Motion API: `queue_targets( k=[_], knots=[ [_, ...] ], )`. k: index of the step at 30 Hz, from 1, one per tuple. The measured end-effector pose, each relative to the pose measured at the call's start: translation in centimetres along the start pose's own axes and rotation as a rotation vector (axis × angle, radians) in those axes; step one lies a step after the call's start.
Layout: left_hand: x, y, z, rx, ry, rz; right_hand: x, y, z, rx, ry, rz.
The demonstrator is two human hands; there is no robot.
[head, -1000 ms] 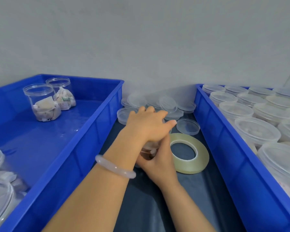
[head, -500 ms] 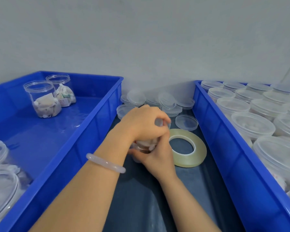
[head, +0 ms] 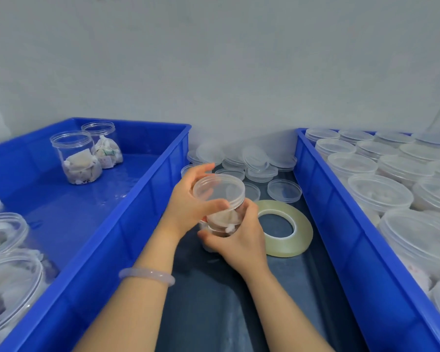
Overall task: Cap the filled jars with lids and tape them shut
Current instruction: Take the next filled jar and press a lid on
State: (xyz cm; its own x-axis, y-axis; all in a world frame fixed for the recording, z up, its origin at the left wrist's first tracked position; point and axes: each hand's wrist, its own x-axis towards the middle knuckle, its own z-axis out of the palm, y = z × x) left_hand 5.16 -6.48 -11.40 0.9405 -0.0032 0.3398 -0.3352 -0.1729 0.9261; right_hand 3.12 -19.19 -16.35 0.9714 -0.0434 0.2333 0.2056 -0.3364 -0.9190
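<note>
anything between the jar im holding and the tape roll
Nothing visible. The tape roll lies flat on the table just right of the right hand that grips the jar; the loose lids lie beyond it, toward the wall.

Two blue plastic crates flank your work strip. The left crate (head: 92, 288) has its long side wall running toward you, and its floor is glossy and reflective. The right crate (head: 341, 224) lies roughly parallel, well apart from it. Between them is a dark blue-grey table surface (head: 214, 301), smooth with a faint sheen. Both crates' far ends stand near a plain pale grey wall (head: 214, 59). A pale translucent bangle (head: 148, 274) sits on your left wrist, beside the left crate.
</note>
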Motion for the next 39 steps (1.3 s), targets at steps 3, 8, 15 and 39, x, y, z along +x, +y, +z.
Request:
queue_targets(
  k=[3, 8, 15, 39],
  knots=[
    [-0.2, 1.2, -2.3, -0.145, -0.092, -0.106, -0.1, 0.2, -0.1, 0.006, -0.035, -0.001],
    [-1.2, 3.9, 1.1, 0.252, 0.118, -0.128, -0.3, -0.2, 0.6, -0.001, -0.017, -0.086],
    [-1.4, 2.6, 3.1, 0.537, 0.182, 0.07, -0.4, 0.0, -0.4, -0.029, -0.009, -0.052],
    [-2.9, 1.2, -0.1, -0.06, 0.568, 0.268, -1.1, 0.6, -5.7, -0.584, 0.158, -0.029]
  ],
)
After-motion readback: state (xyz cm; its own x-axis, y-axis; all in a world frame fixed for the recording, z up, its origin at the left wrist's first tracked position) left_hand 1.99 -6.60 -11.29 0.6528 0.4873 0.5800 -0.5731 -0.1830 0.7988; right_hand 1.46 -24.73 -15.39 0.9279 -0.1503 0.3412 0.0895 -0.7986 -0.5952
